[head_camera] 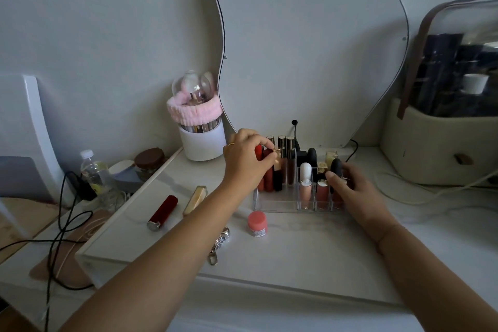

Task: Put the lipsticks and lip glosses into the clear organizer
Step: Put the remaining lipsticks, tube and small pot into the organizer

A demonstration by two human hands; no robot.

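Observation:
The clear organizer (275, 203) stands on the white vanity top, holding several lipsticks and lip glosses upright. My left hand (246, 160) is over its left section and pinches the top of a dark red lip gloss (268, 175) that stands among other tubes. My right hand (355, 193) rests against the organizer's right end, thumb touching its front by a black-capped tube (336, 170). A red lipstick tube (163, 213) and a cream and gold tube (195, 200) lie on the vanity to the left. A small pink-capped pot (257, 224) stands in front of the organizer.
A white brush holder (202, 143) with a pink headband stands behind left, against a wavy mirror (310, 48). A beige cosmetics case (436, 148) sits at right. Black cables (62, 224), a water bottle (93, 170) and a brown-lidded jar (149, 163) are at left. A metal keychain (219, 244) lies near the front.

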